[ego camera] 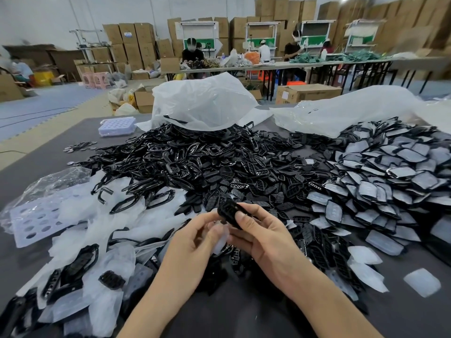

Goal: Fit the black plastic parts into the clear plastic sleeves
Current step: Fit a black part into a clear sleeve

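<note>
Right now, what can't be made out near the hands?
- Sleeve: head view, mostly covered by left hand fingers; opening hidden.
- Black part: head view, partly behind right hand thumb.
- Bag contents: head view, hidden by its folds.

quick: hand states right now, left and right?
Left hand: closed, pinching a clear sleeve.
Right hand: closed, gripping a black part.

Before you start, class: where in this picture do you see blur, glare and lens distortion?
Head view: cardboard boxes at far right smear into blur; glints shine on the glossy black frames; the wide lens bows the long table; the black part in the right hand looks soft.
</note>
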Action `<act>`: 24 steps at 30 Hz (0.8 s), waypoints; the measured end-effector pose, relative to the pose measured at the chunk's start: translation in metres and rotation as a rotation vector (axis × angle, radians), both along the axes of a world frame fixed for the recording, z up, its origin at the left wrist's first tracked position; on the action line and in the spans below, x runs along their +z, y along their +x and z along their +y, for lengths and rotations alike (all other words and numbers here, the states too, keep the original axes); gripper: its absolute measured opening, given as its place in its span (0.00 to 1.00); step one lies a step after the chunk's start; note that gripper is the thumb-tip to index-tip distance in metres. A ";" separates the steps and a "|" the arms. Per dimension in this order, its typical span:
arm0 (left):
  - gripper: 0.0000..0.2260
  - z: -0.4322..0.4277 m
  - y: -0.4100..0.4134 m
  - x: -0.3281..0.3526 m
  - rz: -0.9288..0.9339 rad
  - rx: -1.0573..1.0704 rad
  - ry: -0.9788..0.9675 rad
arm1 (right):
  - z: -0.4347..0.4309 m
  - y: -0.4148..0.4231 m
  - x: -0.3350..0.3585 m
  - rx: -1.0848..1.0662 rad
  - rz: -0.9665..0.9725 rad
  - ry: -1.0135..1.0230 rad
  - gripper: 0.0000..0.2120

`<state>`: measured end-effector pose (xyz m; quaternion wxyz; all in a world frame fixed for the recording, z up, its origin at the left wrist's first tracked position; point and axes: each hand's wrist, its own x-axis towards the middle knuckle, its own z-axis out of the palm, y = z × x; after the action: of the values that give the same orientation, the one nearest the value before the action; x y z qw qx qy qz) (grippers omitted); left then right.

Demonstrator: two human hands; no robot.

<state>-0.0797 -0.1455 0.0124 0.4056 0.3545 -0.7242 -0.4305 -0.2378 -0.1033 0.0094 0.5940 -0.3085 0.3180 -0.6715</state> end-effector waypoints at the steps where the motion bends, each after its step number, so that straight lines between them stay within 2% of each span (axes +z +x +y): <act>1: 0.06 0.000 0.001 0.000 -0.064 0.006 -0.054 | 0.000 -0.001 0.000 0.000 -0.004 0.009 0.07; 4: 0.06 0.001 0.002 -0.001 -0.154 0.042 -0.131 | -0.001 -0.001 -0.002 -0.039 0.009 0.069 0.07; 6: 0.07 0.001 0.002 -0.002 -0.133 0.080 -0.126 | -0.003 -0.001 -0.002 -0.102 0.001 0.109 0.08; 8: 0.08 -0.001 0.004 -0.001 -0.059 0.090 -0.053 | -0.005 -0.003 -0.003 -0.181 -0.001 0.131 0.10; 11: 0.03 -0.001 0.003 0.003 0.113 0.021 0.144 | -0.005 -0.007 -0.005 -0.270 0.081 0.170 0.06; 14: 0.03 0.004 -0.003 0.003 0.233 -0.005 0.239 | -0.003 -0.005 -0.008 -0.242 0.206 0.177 0.06; 19: 0.04 0.003 -0.009 -0.003 0.183 0.180 0.089 | 0.000 0.002 -0.008 -0.146 0.356 0.110 0.05; 24: 0.04 0.002 -0.009 -0.006 0.190 0.215 0.069 | 0.001 0.004 -0.004 -0.138 0.420 0.066 0.09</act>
<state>-0.0885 -0.1430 0.0059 0.5038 0.4015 -0.6251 -0.4408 -0.2341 -0.1024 0.0054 0.4770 -0.3994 0.4768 -0.6210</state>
